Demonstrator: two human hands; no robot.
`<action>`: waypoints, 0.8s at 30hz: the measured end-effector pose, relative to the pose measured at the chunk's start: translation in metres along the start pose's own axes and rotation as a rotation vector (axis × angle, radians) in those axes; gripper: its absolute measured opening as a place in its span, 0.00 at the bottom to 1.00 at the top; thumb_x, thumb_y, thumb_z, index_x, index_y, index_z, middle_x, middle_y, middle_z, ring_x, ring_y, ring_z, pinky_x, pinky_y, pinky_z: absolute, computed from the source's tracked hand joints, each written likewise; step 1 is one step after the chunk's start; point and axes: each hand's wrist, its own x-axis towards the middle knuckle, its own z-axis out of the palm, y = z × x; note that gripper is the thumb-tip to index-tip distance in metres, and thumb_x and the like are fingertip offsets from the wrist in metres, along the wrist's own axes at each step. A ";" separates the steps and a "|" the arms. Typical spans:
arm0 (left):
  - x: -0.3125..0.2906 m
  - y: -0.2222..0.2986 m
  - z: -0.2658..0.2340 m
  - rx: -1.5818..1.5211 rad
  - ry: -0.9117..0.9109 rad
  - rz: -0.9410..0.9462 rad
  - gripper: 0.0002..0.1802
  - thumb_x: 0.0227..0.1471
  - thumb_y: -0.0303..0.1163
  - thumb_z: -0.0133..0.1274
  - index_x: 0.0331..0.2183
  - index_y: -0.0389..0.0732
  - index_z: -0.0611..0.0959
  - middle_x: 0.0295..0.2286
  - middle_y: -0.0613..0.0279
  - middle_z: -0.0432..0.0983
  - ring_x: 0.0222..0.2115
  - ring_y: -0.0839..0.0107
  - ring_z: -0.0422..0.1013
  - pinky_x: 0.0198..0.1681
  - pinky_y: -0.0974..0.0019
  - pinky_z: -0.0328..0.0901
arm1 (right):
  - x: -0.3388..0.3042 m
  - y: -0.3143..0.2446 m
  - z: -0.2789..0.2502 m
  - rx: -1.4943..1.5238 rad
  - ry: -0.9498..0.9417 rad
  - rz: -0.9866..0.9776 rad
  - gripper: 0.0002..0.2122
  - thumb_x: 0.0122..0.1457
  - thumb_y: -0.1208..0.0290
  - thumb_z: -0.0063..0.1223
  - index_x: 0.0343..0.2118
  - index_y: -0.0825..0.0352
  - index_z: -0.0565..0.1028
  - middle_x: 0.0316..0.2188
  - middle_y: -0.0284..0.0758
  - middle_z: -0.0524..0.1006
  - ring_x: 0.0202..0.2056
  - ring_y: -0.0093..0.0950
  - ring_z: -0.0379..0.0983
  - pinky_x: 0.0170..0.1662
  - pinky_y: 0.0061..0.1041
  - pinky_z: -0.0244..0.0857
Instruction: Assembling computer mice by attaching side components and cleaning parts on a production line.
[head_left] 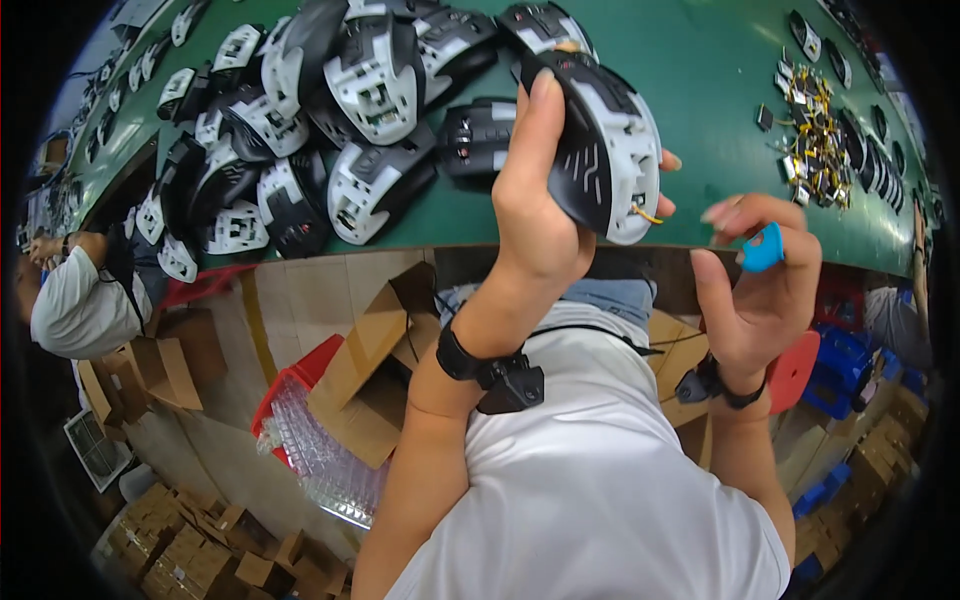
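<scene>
My left hand (540, 215) grips a curved black-and-white plastic housing (625, 140) above the table's near edge. Its thumb presses the black side, while other fingertips show past the white face. A short yellow wire (647, 214) sticks out near the housing's lower end. To the right, my right hand (765, 290) is raised with thumb and fingers apart and nothing visible between them. A blue finger cover (763, 248) is on one of its fingers, and its fingertips are slightly blurred. Similar housings (375, 85) lie piled on the table left of my left hand.
The green table (700, 60) carries a heap of small parts with yellow wires (810, 125) at the right, beside more dark housings (872, 160). Below stand cardboard boxes (365, 340) and a red bin of clear plastic trays (315, 450). Another person (85, 300) sits at far left.
</scene>
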 end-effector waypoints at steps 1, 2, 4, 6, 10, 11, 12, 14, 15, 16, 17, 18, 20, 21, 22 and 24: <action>0.000 0.001 0.002 0.010 -0.017 0.005 0.19 0.62 0.48 0.32 0.44 0.44 0.65 0.31 0.54 0.73 0.29 0.58 0.76 0.23 0.58 0.74 | -0.013 0.003 0.001 0.234 0.104 0.259 0.14 0.50 0.85 0.56 0.37 0.68 0.64 0.31 0.43 0.74 0.34 0.30 0.74 0.30 0.21 0.69; 0.002 -0.002 0.003 -0.004 -0.039 0.020 0.20 0.62 0.48 0.31 0.47 0.44 0.63 0.32 0.53 0.72 0.30 0.57 0.75 0.24 0.58 0.74 | -0.021 0.007 0.003 0.470 0.208 0.516 0.14 0.52 0.82 0.56 0.38 0.69 0.63 0.31 0.43 0.75 0.32 0.28 0.74 0.28 0.19 0.68; 0.000 -0.002 0.002 0.004 -0.056 0.086 0.21 0.62 0.47 0.30 0.50 0.45 0.61 0.35 0.52 0.71 0.31 0.56 0.75 0.26 0.58 0.74 | -0.026 0.001 0.011 0.730 0.097 0.857 0.13 0.58 0.72 0.52 0.41 0.69 0.62 0.31 0.42 0.76 0.30 0.26 0.75 0.27 0.18 0.67; 0.003 0.000 -0.004 0.018 -0.216 0.122 0.27 0.62 0.48 0.31 0.57 0.45 0.54 0.41 0.52 0.69 0.34 0.56 0.74 0.29 0.58 0.74 | -0.024 0.006 0.022 0.965 -0.021 1.019 0.14 0.63 0.65 0.45 0.45 0.69 0.62 0.34 0.44 0.77 0.31 0.27 0.77 0.27 0.19 0.69; 0.000 -0.009 -0.011 0.120 -0.180 0.186 0.33 0.60 0.56 0.28 0.60 0.46 0.55 0.48 0.47 0.64 0.41 0.48 0.70 0.35 0.51 0.74 | -0.015 0.018 0.038 1.096 0.169 1.040 0.14 0.61 0.70 0.48 0.46 0.70 0.62 0.37 0.43 0.77 0.34 0.28 0.77 0.31 0.22 0.72; 0.001 -0.011 -0.014 0.199 -0.198 0.224 0.34 0.60 0.56 0.28 0.60 0.47 0.54 0.49 0.47 0.64 0.42 0.48 0.69 0.40 0.51 0.71 | -0.014 0.020 0.038 1.109 0.189 1.015 0.14 0.60 0.72 0.49 0.46 0.70 0.63 0.37 0.43 0.76 0.36 0.28 0.77 0.33 0.23 0.73; 0.001 -0.010 -0.012 0.276 -0.214 0.267 0.34 0.60 0.56 0.28 0.61 0.47 0.53 0.50 0.46 0.63 0.43 0.48 0.69 0.44 0.52 0.69 | -0.010 0.019 0.037 1.110 0.197 1.010 0.14 0.60 0.72 0.49 0.46 0.70 0.63 0.37 0.43 0.76 0.36 0.28 0.77 0.33 0.23 0.73; -0.001 -0.014 -0.003 0.278 -0.127 0.293 0.35 0.59 0.57 0.28 0.62 0.48 0.51 0.51 0.45 0.62 0.46 0.47 0.67 0.50 0.53 0.64 | 0.001 0.015 0.036 1.171 0.262 0.904 0.14 0.59 0.76 0.50 0.46 0.70 0.63 0.39 0.43 0.76 0.38 0.27 0.76 0.38 0.25 0.73; 0.000 -0.014 -0.003 0.253 -0.151 0.309 0.36 0.59 0.57 0.28 0.62 0.48 0.50 0.51 0.45 0.62 0.47 0.46 0.67 0.50 0.53 0.64 | 0.001 0.017 0.037 1.283 0.249 0.922 0.15 0.59 0.76 0.50 0.47 0.71 0.63 0.40 0.43 0.76 0.39 0.25 0.75 0.41 0.26 0.72; 0.002 -0.015 -0.004 0.228 -0.173 0.326 0.36 0.59 0.57 0.28 0.62 0.49 0.50 0.52 0.45 0.62 0.49 0.46 0.66 0.51 0.53 0.64 | 0.004 0.018 0.037 1.285 0.249 0.913 0.15 0.59 0.76 0.50 0.47 0.71 0.63 0.40 0.43 0.76 0.39 0.25 0.75 0.41 0.26 0.72; 0.003 -0.016 -0.004 0.200 -0.163 0.336 0.36 0.59 0.57 0.28 0.62 0.49 0.50 0.52 0.44 0.61 0.49 0.45 0.65 0.52 0.53 0.64 | 0.007 0.019 0.038 1.279 0.270 0.918 0.15 0.59 0.77 0.50 0.47 0.71 0.63 0.40 0.42 0.76 0.39 0.25 0.75 0.41 0.25 0.72; 0.003 -0.016 -0.005 0.202 -0.164 0.335 0.36 0.59 0.57 0.28 0.62 0.49 0.50 0.52 0.44 0.61 0.49 0.45 0.65 0.52 0.53 0.64 | 0.007 0.020 0.038 1.273 0.292 0.930 0.15 0.59 0.77 0.50 0.47 0.71 0.63 0.40 0.42 0.76 0.38 0.24 0.75 0.41 0.24 0.72; 0.002 -0.017 -0.006 0.205 -0.199 0.345 0.36 0.58 0.57 0.29 0.62 0.47 0.51 0.52 0.43 0.61 0.50 0.46 0.65 0.52 0.53 0.64 | 0.009 0.023 0.038 1.339 0.288 0.966 0.15 0.59 0.77 0.50 0.48 0.71 0.63 0.40 0.42 0.76 0.37 0.23 0.75 0.39 0.22 0.71; 0.000 -0.017 -0.005 0.222 -0.154 0.320 0.38 0.57 0.59 0.31 0.60 0.44 0.54 0.51 0.43 0.61 0.49 0.47 0.66 0.52 0.55 0.65 | 0.011 0.021 0.041 1.326 0.318 0.990 0.15 0.59 0.76 0.51 0.47 0.71 0.63 0.39 0.42 0.76 0.37 0.23 0.75 0.39 0.21 0.70; -0.001 -0.014 -0.004 0.226 -0.156 0.315 0.38 0.57 0.59 0.31 0.60 0.44 0.54 0.51 0.43 0.61 0.49 0.47 0.66 0.52 0.55 0.65 | 0.011 0.020 0.043 1.313 0.347 1.015 0.15 0.59 0.76 0.51 0.47 0.71 0.64 0.39 0.42 0.76 0.36 0.22 0.75 0.38 0.20 0.69; -0.003 -0.006 -0.002 0.328 -0.193 0.287 0.49 0.51 0.59 0.49 0.61 0.45 0.46 0.51 0.45 0.58 0.49 0.47 0.67 0.50 0.51 0.65 | 0.009 0.020 0.044 1.259 0.334 0.985 0.15 0.59 0.76 0.51 0.48 0.72 0.64 0.38 0.41 0.77 0.36 0.21 0.75 0.38 0.20 0.69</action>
